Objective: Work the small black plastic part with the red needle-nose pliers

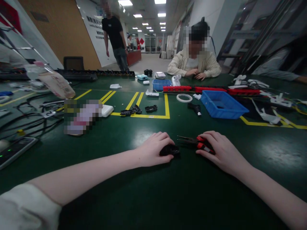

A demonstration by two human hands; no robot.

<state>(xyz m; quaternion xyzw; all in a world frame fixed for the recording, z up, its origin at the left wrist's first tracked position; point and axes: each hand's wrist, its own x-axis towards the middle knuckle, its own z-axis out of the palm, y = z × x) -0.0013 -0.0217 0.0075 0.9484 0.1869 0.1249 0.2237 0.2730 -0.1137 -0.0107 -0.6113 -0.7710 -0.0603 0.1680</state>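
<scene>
My left hand is closed around a small black plastic part low over the green table; its exact kind is hidden by the fingers. To the right, my right hand grips long-nose pliers by their red and black handles. Their jaws point left, slightly apart, and do not touch the black part. Farther up the table, similar small black parts lie within and beside a yellow-taped rectangle.
A blue bin stands right of centre, beside a black tool-like object and a tape roll. Cables, a bottle and a power strip occupy the left. Across the table sits a person.
</scene>
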